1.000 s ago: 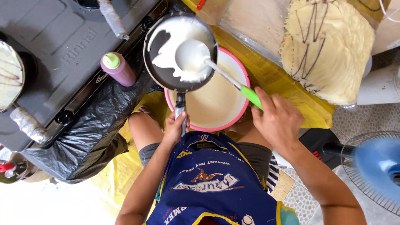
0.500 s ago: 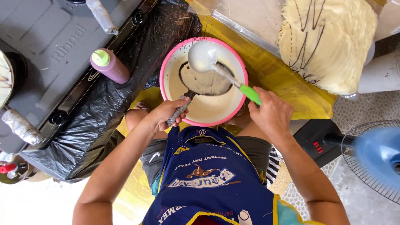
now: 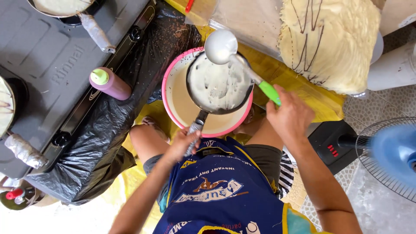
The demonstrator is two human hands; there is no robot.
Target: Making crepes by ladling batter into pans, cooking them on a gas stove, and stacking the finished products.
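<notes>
At lower centre the left hand (image 3: pixel 184 145) grips the handle of a small pan (image 3: pixel 219 85), coated in pale batter, held over the pink-rimmed bowl (image 3: pixel 173 97) and inside its edge; handle points toward the person. The right hand (image 3: pixel 289 116) clasps a green-handled ladle (image 3: pixel 221 45), slanting up-left, its cup over the pan's far rim.

This is a makeshift floor-level cooking spot, likely a home or small food stall. A grey gas stove (image 3: pixel 52 65) sits low beside a black plastic sheet (image 3: pixel 108 143), a pink batter basin (image 3: pixel 182 108) rests on yellow sheeting (image 3: pixel 299 82), finished thin crepes (image 3: pixel 333 39) pile nearby, and a fan (image 3: pixel 385 156) stands on tiled floor (image 3: pixel 381 203).
</notes>
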